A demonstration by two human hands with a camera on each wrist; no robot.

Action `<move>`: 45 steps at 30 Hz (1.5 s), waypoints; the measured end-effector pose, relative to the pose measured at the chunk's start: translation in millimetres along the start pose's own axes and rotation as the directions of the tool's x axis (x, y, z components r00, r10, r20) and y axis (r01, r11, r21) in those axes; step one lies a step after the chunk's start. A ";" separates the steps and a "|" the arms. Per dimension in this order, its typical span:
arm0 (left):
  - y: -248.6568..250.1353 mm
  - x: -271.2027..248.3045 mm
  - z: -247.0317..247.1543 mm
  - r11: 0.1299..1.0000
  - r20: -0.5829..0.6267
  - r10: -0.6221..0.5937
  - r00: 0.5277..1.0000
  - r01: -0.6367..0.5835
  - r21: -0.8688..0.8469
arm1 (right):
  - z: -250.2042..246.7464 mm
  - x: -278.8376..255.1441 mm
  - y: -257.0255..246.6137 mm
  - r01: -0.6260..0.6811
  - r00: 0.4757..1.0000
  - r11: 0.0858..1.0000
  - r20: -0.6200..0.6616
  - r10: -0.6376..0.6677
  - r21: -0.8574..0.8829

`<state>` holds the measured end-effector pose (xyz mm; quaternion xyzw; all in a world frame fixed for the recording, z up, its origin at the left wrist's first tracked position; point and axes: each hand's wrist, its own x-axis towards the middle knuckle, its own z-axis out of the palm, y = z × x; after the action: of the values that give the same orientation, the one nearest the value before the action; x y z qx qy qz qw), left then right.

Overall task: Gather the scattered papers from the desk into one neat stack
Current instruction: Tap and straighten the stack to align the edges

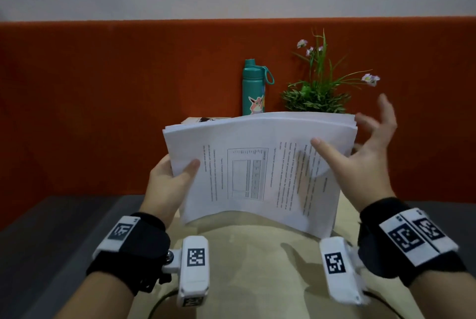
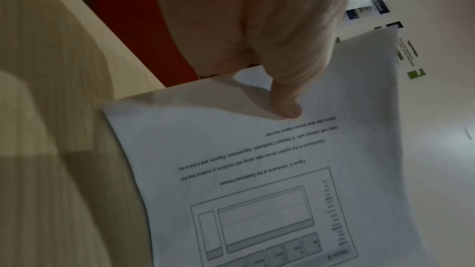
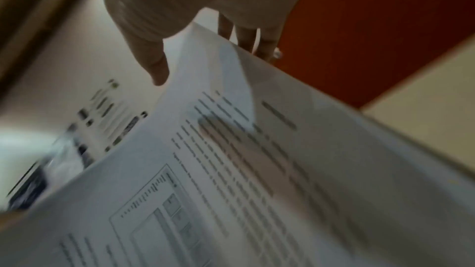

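Note:
A stack of white printed papers (image 1: 257, 169) is held up off the beige desk (image 1: 244, 254), bowed, with text and a framed figure on the front sheet. My left hand (image 1: 175, 177) grips its left edge, thumb (image 2: 285, 105) pressed on the front sheet (image 2: 257, 159) and fingers hidden behind. My right hand (image 1: 360, 153) is at the stack's right edge with its fingers spread and straight. Its thumb lies against the front sheet. In the right wrist view the sheet (image 3: 257, 170) is blurred and the fingers (image 3: 246, 36) show beyond its edge.
A teal bottle (image 1: 253, 89) and a potted plant (image 1: 316, 92) stand behind the stack against the orange partition (image 1: 103, 99). A printed item (image 1: 203, 119) lies by the bottle. A grey surface (image 1: 51, 228) runs along the desk's left side.

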<state>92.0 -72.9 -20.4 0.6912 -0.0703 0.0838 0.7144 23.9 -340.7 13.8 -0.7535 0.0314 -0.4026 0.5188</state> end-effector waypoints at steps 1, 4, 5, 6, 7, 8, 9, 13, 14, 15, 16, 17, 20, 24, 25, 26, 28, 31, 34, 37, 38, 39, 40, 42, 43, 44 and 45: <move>1.1 0.1 -1.1 1.000 0.003 -0.004 1.000 0.004 0.000 | -1.1 3.9 -5.8 0.082 0.996 0.988 0.041 -0.077 -0.127; 1.7 -0.7 -3.0 1.000 0.007 -0.002 1.000 0.002 -0.001 | -1.0 13.3 -14.1 0.172 0.977 0.880 0.188 -0.096 -0.443; 1.2 -1.1 -3.2 1.000 0.012 0.001 1.000 -0.001 0.001 | -1.1 15.0 -13.0 0.167 0.977 0.865 0.194 -0.083 -0.473; 1.0 -1.3 -3.2 1.000 0.012 0.002 1.000 -0.002 0.005 | -1.5 15.4 -12.1 0.172 0.977 0.861 0.194 -0.087 -0.479; 1.1 -1.3 -3.4 1.000 0.009 0.004 1.000 -0.004 0.007 | -1.7 15.0 -12.4 0.184 0.975 0.852 0.204 -0.094 -0.490; 1.4 -1.4 -3.5 1.000 0.008 0.006 1.000 -0.007 0.011 | -1.5 13.9 -14.0 0.198 0.971 0.833 0.220 -0.094 -0.518; 1.4 -1.0 -3.3 1.000 0.013 0.011 1.000 -0.011 0.018 | -1.5 12.8 -15.3 0.206 0.969 0.807 0.233 -0.087 -0.554; 2.0 1.8 -2.4 0.999 0.013 0.011 1.000 -0.012 0.030 | -2.6 13.0 -14.8 0.217 0.967 0.746 0.243 -0.077 -0.629; 1.5 2.6 -2.6 1.000 0.013 0.010 1.000 -0.010 0.028 | -2.2 13.1 -14.9 0.221 0.965 0.728 0.255 -0.065 -0.650; 1.1 3.2 -2.8 1.000 0.022 0.010 1.000 -0.011 0.021 | -1.8 13.4 -14.8 0.217 0.965 0.715 0.258 -0.054 -0.664; 0.9 2.9 -3.1 1.000 0.031 0.007 0.999 -0.008 0.015 | -1.6 13.3 -14.4 0.207 0.967 0.715 0.251 -0.046 -0.668; 0.7 1.9 -3.3 1.000 0.043 0.001 0.999 -0.002 0.015 | -1.6 13.1 -14.3 0.197 0.969 0.717 0.243 -0.040 -0.668; 1.0 -1.4 -3.2 0.999 0.089 -0.026 0.996 0.023 0.036 | -1.4 13.2 -16.4 0.173 0.972 0.668 0.234 0.001 -0.724; 30.3 4.4 1.8 0.978 0.053 0.136 0.989 -0.142 0.154 | 5.0 14.9 -32.6 0.275 0.959 0.557 0.266 -0.100 -0.783; 43.9 7.5 4.6 0.948 0.065 0.222 0.973 -0.231 0.219 | 9.3 16.2 -40.1 0.316 0.944 0.564 0.312 -0.107 -0.763; 58.8 10.1 7.8 0.904 0.095 0.309 0.946 -0.323 0.281 | 13.9 17.5 -46.9 0.338 0.933 0.589 0.346 -0.104 -0.734; 89.5 14.0 13.7 0.770 0.167 0.473 0.865 -0.498 0.399 | 20.2 21.4 -54.9 0.294 0.937 0.728 0.336 -0.093 -0.619; 120.9 16.9 19.9 0.610 0.238 0.593 0.769 -0.622 0.492 | 22.0 26.3 -55.5 0.110 0.963 0.943 0.268 -0.024 -0.313; 121.7 22.7 22.5 0.555 0.020 0.639 0.769 -0.480 0.679 | 23.0 19.0 -39.8 0.005 0.980 0.996 0.196 0.013 -0.090; 93.5 18.9 23.3 0.862 -0.229 0.319 0.920 -0.181 0.473 | 26.7 5.4 -20.5 -0.131 0.987 0.985 0.106 0.119 0.112; 80.7 16.5 25.9 0.957 -0.160 0.152 0.975 -0.104 0.272 | 28.7 0.5 -15.5 -0.175 0.982 0.969 0.097 0.160 0.175; 67.9 13.7 29.5 0.992 -0.065 0.031 0.997 -0.023 0.126 | 31.5 -3.9 -10.7 -0.209 0.976 0.952 0.103 0.191 0.221; 58.5 10.4 33.6 0.996 0.008 0.001 1.000 -0.002 0.094 | 34.5 -8.3 -6.0 -0.235 0.971 0.938 0.109 0.213 0.255; 46.8 8.3 40.3 0.985 0.010 0.070 0.997 -0.071 0.157 | 39.1 -16.5 0.7 -0.278 0.960 0.919 0.125 0.252 0.279; 44.9 6.3 43.0 0.980 -0.028 0.106 0.994 -0.100 0.169 | 40.6 -20.4 3.1 -0.297 0.954 0.911 0.129 0.270 0.286; 43.8 5.2 45.3 0.982 -0.053 0.126 0.991 -0.117 0.148 | 41.3 -23.2 5.1 -0.305 0.952 0.906 0.129 0.278 0.293; 41.6 5.3 46.0 0.984 -0.071 0.139 0.988 -0.129 0.124 | 40.9 -25.1 6.8 -0.299 0.954 0.909 0.124 0.273 0.292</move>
<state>88.9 -117.5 22.9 0.7224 -0.0831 0.1630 0.6668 35.8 -301.2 -11.7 -0.6664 0.0575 -0.2914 0.6839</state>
